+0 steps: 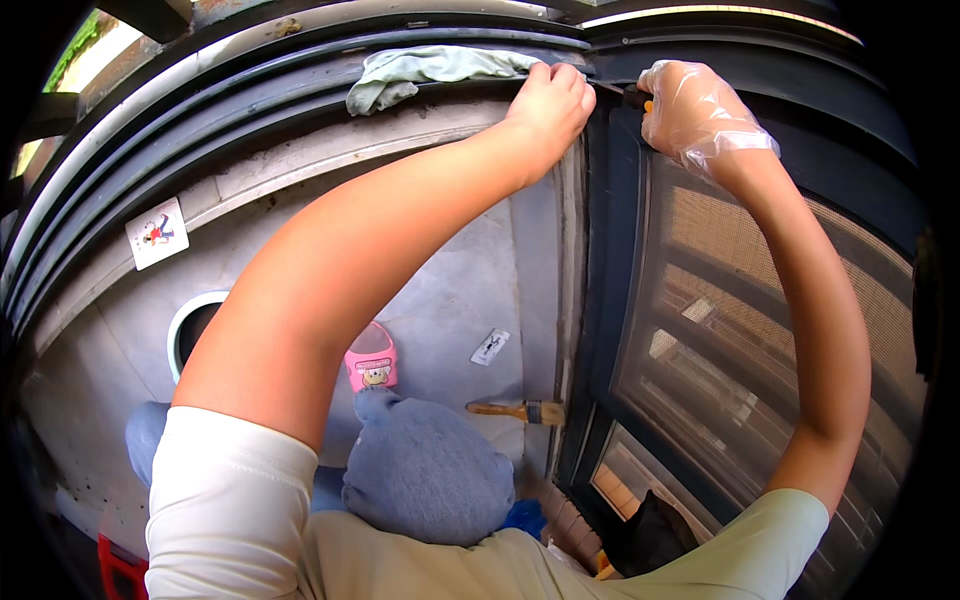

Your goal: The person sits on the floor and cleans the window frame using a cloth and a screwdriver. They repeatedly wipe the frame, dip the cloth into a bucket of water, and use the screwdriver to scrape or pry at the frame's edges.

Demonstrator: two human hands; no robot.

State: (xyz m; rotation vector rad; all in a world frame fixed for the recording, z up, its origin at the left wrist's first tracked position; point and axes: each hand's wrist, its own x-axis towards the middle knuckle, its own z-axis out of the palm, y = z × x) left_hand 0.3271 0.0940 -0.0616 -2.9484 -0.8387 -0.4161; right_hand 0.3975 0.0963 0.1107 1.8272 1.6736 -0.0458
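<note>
White sleeve [235,500] foremost, we found the left hand [553,104] curled at the cloth [432,66] on the rail [262,122], hold unconfirmed, and the right hand [700,112] gripping a tool [634,97] at the frame corner [612,138], where light pressure seemed advisable.

the person wears a pale cream short-sleeved t-shirt [232,500] with a stitched sleeve hem [250,446], blue denim trousers [430,475], and a clear, crinkled plastic glove [722,118] on the right hand [692,105].
</note>
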